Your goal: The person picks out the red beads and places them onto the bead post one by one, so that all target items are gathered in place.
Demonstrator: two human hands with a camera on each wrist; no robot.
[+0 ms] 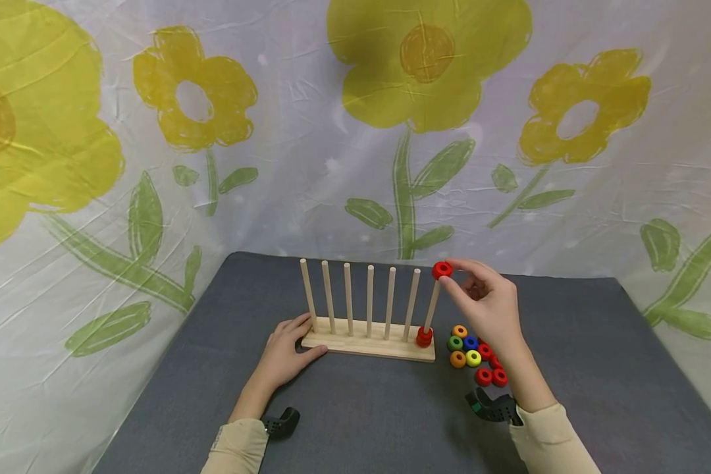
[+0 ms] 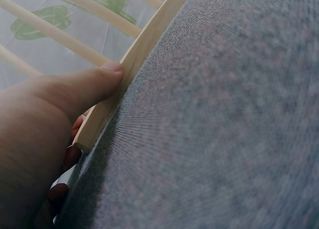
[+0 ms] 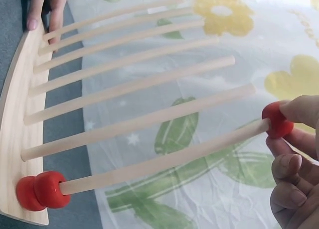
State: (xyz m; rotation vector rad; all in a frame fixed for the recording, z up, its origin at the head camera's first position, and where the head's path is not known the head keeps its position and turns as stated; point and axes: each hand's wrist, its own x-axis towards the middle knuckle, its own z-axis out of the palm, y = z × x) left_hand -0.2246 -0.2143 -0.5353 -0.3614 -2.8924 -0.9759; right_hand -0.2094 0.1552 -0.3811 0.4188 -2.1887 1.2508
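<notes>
A pale wooden board (image 1: 355, 343) carries a row of several upright pegs. On the rightmost peg (image 3: 164, 164), two red rings (image 3: 44, 190) sit stacked at the base. My right hand (image 1: 490, 303) pinches another red ring (image 3: 277, 120) between thumb and fingers, right at the top of that same peg; the peg's tip meets the ring's hole in the right wrist view. My left hand (image 1: 287, 352) grips the board's left end, the thumb (image 2: 99, 87) along its front edge and the other fingers behind, partly hidden.
To the board's right lies a cluster of loose rings: red rings (image 1: 483, 376), a blue ring (image 1: 471, 342), a green ring (image 1: 455, 343), a yellow ring (image 1: 473, 358) and orange rings (image 1: 457, 359). A dark cloth (image 1: 361, 415) covers the table. Behind hangs a flower-printed sheet (image 1: 296, 191).
</notes>
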